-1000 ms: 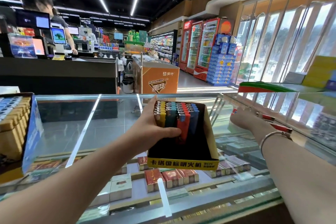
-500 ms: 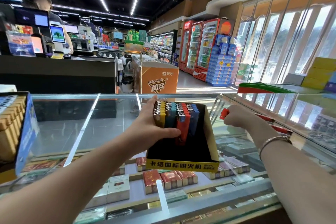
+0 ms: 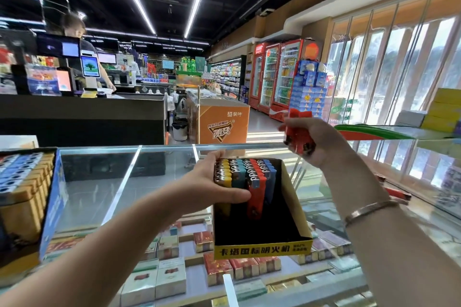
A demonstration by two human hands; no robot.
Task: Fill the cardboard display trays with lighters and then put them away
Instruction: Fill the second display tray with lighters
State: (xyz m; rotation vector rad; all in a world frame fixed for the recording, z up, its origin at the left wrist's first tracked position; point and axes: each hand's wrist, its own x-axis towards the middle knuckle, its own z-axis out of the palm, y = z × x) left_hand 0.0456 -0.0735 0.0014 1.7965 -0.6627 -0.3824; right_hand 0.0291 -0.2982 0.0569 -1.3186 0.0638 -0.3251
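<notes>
Since a moment ago, my right hand [image 3: 321, 142] has lifted off the desk's [image 3: 104, 182] right edge, gripping red lighters [image 3: 298, 132] above the tray [image 3: 264, 248]. My left hand [image 3: 212, 182] presses the lighter rows [image 3: 245, 172] upright, thumb across them, mid-desk.

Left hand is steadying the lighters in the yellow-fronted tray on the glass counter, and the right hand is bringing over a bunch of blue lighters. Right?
Not quite: the head view shows the right hand gripping red lighters, not blue. The left hand does steady the lighters in the tray on the glass counter.
</notes>
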